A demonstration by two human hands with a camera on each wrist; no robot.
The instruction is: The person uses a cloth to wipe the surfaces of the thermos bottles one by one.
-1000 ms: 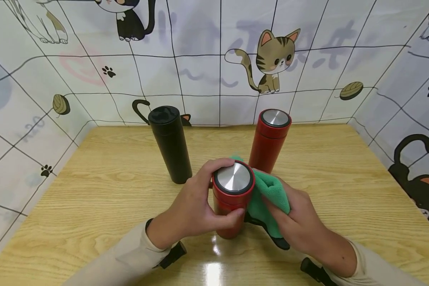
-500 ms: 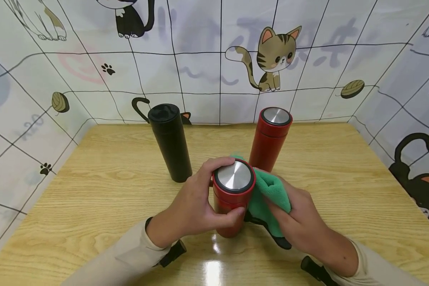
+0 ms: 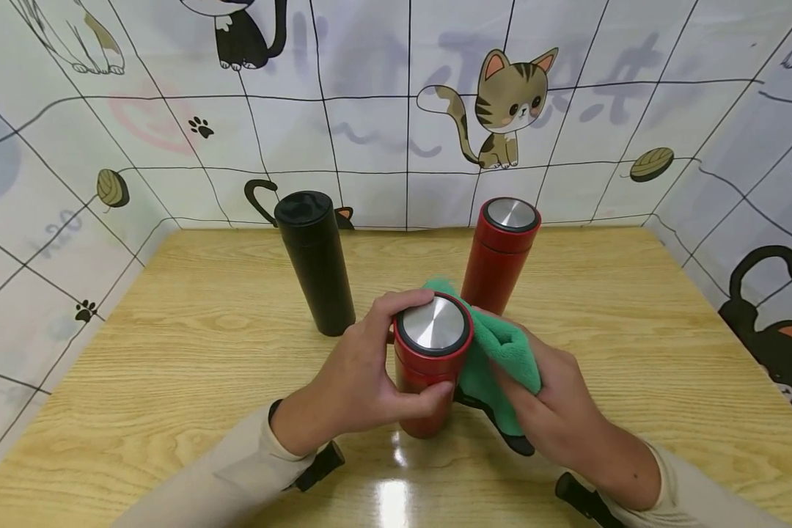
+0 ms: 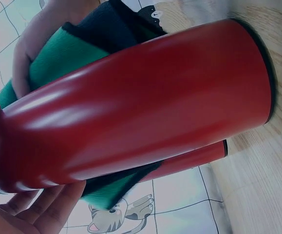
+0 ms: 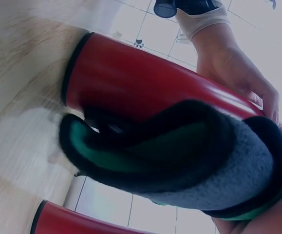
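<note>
A red thermos flask with a shiny steel lid top stands at the front middle of the table. My left hand grips it near the top, thumb in front and fingers around the far side. On its right side my right hand holds a folded green cloth with dark edging against the flask. In the left wrist view the cloth reaches behind the flask. The right wrist view shows the cloth's grey side beside the flask; most of my right fingers are hidden there.
Behind to the left stands a black thermos flask. A second red thermos flask stands behind to the right, close to the cloth. The wooden table ends at a cat-patterned wall covering at the back and sides.
The cloth's far end has come further out behind the flask's top, and the right hand has shifted very slightly. The left hand and the flask keep their place.
</note>
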